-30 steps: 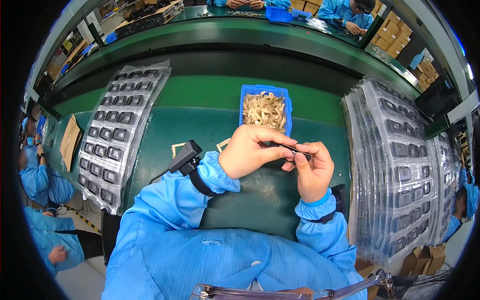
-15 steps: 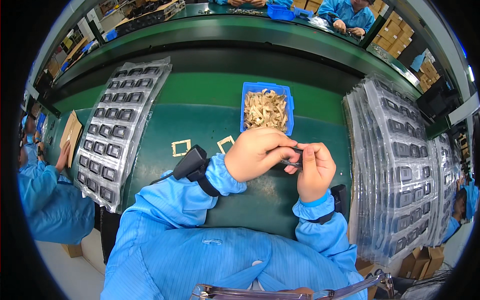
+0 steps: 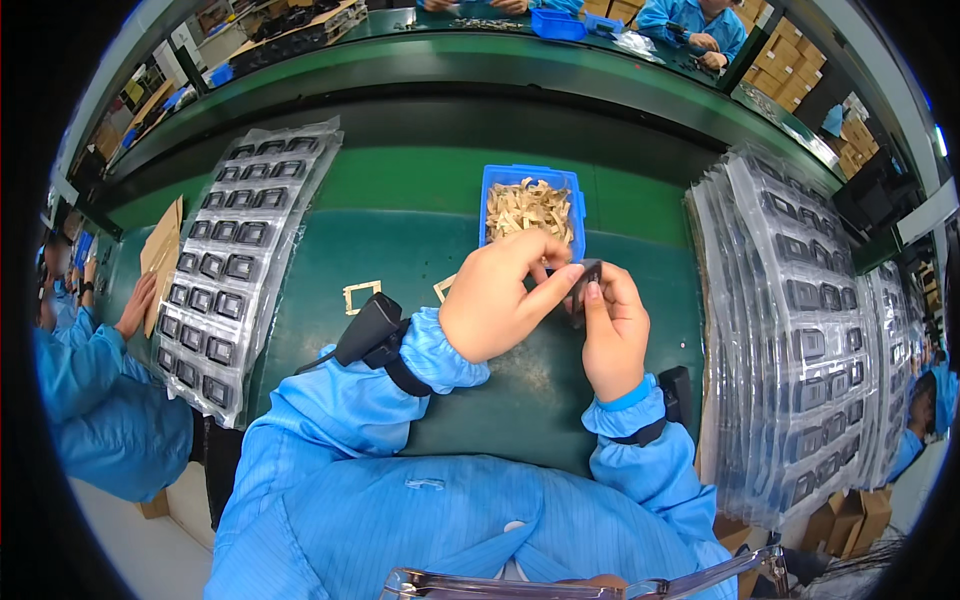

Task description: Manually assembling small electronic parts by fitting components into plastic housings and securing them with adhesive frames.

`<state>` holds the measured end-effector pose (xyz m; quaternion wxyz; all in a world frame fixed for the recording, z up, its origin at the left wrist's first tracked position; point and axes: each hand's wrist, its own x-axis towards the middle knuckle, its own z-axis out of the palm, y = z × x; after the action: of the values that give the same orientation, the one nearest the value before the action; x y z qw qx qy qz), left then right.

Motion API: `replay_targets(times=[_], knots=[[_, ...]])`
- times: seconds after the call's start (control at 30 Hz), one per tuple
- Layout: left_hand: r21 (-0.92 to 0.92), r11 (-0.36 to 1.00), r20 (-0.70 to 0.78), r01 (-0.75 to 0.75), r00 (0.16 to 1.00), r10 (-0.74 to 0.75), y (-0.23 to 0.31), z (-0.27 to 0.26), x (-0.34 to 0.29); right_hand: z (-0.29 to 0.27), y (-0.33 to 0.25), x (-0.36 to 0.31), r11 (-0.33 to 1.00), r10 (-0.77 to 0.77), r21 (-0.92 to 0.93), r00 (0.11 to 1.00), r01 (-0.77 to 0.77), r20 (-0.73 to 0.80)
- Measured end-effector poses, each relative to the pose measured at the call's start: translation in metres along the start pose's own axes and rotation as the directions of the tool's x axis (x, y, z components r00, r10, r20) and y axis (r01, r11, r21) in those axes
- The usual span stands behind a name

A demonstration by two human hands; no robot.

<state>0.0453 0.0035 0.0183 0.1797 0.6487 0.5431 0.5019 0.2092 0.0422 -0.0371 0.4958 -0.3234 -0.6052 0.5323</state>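
Note:
Just in front of the blue bin, my right hand (image 3: 615, 335) pinches a small black plastic frame (image 3: 589, 280) between thumb and fingers, tilted up on edge. My left hand (image 3: 500, 300) is closed, its thumb tip against the left edge of that piece. The left fingertips are partly hidden behind the thumb, as is some of the frame. Beyond both hands, the blue bin (image 3: 487, 215) holds a heap of tan paper strips (image 3: 525, 208). A pale square frame (image 3: 362, 297) lies on the green table, left of my left wrist. A second pale frame (image 3: 443, 288) is partly covered by that hand.
A clear tray (image 3: 225, 235) with rows of black frames lies to the left. Stacked clear trays (image 3: 780, 340) with similar parts stand at the right. A co-worker's hand (image 3: 137, 305) touches brown cardboard (image 3: 163, 250) at far left. People work across the raised green ledge (image 3: 450, 75).
Both hands have shifted slightly away from me and left, toward the bin. The black frame has turned from nearly flat to upright. At left, the co-worker's hand and cardboard have moved right.

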Motion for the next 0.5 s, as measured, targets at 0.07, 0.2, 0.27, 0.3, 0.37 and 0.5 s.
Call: replay_targets(times=[0.07, 0.2, 0.27, 0.3, 0.37, 0.5], knots=[[-0.206, 0.972, 0.001, 0.111, 0.994, -0.113, 0.000, 0.000, -0.001, 0.006, -0.023, -0.001, 0.985, -0.039, -0.170, 0.999, 0.042, 0.018], [-0.263, 0.956, 0.086, 0.132, 0.990, -0.113, -0.012, 0.001, -0.002, 0.002, -0.033, -0.002, 0.991, -0.001, -0.134, 1.000, 0.001, 0.003], [-0.269, 0.954, 0.070, 0.133, 0.991, -0.118, -0.013, 0.001, 0.000, -0.008, -0.029, 0.002, 0.961, 0.226, 0.156, 0.974, -0.228, 0.028], [-0.305, 0.924, 0.135, 0.229, 0.971, -0.196, -0.010, -0.002, 0.001, -0.008, -0.029, 0.002, 0.961, 0.226, 0.157, 0.974, -0.228, 0.026], [-0.333, 0.885, 0.200, 0.325, 0.942, -0.270, -0.010, -0.002, 0.001, -0.006, -0.029, 0.003, 0.954, 0.193, 0.239, 0.981, -0.182, -0.021], [-0.359, 0.903, 0.103, 0.236, 0.972, -0.213, -0.016, 0.002, 0.000, -0.005, -0.026, 0.001, 0.970, 0.122, 0.210, 0.993, -0.120, 0.006]])
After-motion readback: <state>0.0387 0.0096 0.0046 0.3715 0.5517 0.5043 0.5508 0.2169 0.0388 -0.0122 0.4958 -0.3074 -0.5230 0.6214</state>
